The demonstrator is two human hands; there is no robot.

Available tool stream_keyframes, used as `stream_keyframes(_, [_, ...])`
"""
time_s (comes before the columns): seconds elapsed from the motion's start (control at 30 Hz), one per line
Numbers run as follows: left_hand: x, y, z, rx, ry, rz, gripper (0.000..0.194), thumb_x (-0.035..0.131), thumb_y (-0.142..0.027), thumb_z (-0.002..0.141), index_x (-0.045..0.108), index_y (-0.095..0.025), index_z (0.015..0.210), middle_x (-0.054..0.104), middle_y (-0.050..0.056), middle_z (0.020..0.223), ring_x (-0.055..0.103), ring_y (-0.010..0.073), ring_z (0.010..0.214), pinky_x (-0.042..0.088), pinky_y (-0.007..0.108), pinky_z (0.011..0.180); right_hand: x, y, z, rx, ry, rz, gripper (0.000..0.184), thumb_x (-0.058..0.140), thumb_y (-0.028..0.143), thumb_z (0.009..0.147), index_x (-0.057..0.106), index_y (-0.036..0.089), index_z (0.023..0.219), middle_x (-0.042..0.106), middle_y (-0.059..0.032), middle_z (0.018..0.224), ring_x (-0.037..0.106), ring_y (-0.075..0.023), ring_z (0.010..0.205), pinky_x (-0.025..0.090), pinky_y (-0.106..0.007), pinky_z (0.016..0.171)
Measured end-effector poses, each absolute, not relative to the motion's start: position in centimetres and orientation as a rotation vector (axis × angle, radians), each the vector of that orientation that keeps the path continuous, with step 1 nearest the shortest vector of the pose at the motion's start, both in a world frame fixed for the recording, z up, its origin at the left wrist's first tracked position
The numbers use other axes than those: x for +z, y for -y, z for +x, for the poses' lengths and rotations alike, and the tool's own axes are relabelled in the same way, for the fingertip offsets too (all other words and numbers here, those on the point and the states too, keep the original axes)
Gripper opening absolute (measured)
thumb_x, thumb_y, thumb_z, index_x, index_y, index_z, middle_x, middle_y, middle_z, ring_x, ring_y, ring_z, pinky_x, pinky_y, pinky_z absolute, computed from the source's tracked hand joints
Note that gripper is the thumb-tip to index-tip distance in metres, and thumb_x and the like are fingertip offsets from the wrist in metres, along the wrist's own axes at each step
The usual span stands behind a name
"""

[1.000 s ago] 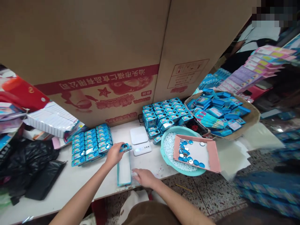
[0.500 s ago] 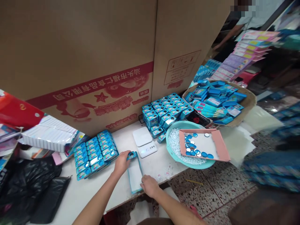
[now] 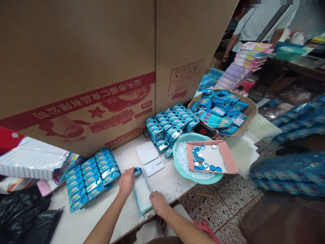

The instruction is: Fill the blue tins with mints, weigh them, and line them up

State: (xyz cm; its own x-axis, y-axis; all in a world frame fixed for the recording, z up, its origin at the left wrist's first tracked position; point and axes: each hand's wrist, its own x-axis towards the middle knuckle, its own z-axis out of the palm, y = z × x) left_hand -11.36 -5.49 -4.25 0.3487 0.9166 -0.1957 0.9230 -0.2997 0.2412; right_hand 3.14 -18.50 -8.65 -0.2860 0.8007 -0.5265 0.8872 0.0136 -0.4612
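Observation:
My left hand (image 3: 126, 181) is closed around a small blue tin (image 3: 137, 172) with a dark round opening, over the far end of a flat white pad (image 3: 142, 194) with blue edges. My right hand (image 3: 158, 202) rests at the pad's right edge, its fingers curled together; whatever they hold, if anything, is hidden. Left of my left hand, blue tins with round lids (image 3: 93, 179) stand in rows. Beyond the pad lies a white digital scale (image 3: 147, 153). Behind it are stacked blue tins with dark openings (image 3: 170, 119).
A teal basin (image 3: 182, 172) of white pellets carries a pink cardboard tray (image 3: 230, 157) with loose round lids. Behind stands a carton (image 3: 223, 130) heaped with blue packs. A big cardboard box (image 3: 106, 51) walls the back; black plastic bags (image 3: 22, 206) lie left. Someone stands far right.
The view has swung to the right, so the table things appear further left. Both hands stay by the white pad, the left still holding the tin.

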Motion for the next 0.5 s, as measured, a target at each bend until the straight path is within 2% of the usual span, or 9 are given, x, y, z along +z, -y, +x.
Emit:
stream_keyframes(0.1, [-4.3, 5.2, -10.8, 0.085, -1.650, 2.370, 0.047, 0.052, -0.015, 0.074, 0.051, -0.023, 0.121, 0.059, 0.011, 0.120, 0.051, 0.0289, 0.110, 0.036, 0.042, 0.095, -8.3, 17.7, 4.1, -1.140, -2.148, 1.788, 0.030, 0.049, 0.010, 0.080, 0.062, 0.014, 0.106, 0.065, -0.0148, 0.102, 0.060, -0.0264, 0.096, 0.047, -0.035, 0.076])
stream_keyframes(0.23, [-3.3, 4.2, -6.1, 0.355, -1.523, 2.417, 0.057, 0.058, -0.031, 0.075, 0.043, -0.020, 0.129, 0.049, 0.013, 0.131, 0.041, 0.0302, 0.122, 0.031, 0.043, 0.102, -6.5, 17.6, 7.0, -1.227, -2.230, 1.872, 0.043, 0.050, 0.027, 0.084, 0.049, 0.024, 0.127, 0.064, -0.0101, 0.106, 0.062, -0.0245, 0.092, 0.048, -0.034, 0.076])
stream_keyframes(0.37, [-0.9, 0.8, 2.5, 0.543, -1.390, 2.410, 0.051, 0.053, -0.039, 0.080, 0.044, -0.021, 0.127, 0.052, 0.013, 0.124, 0.043, 0.0293, 0.119, 0.031, 0.044, 0.102, -4.1, 17.8, 11.7, -1.392, -2.260, 2.086, 0.044, 0.046, 0.026, 0.086, 0.047, 0.025, 0.130, 0.063, -0.0080, 0.110, 0.060, -0.0232, 0.098, 0.046, -0.032, 0.083])
stream_keyframes(0.5, [0.4, -4.5, 8.5, 0.634, -1.523, 2.396, 0.054, 0.056, -0.039, 0.079, 0.043, -0.017, 0.126, 0.049, 0.015, 0.125, 0.039, 0.0321, 0.120, 0.031, 0.046, 0.100, -2.7, 17.8, 17.3, -1.464, -2.177, 2.361, 0.042, 0.044, 0.022, 0.087, 0.049, 0.022, 0.128, 0.064, -0.0079, 0.109, 0.059, -0.0218, 0.099, 0.046, -0.032, 0.087])
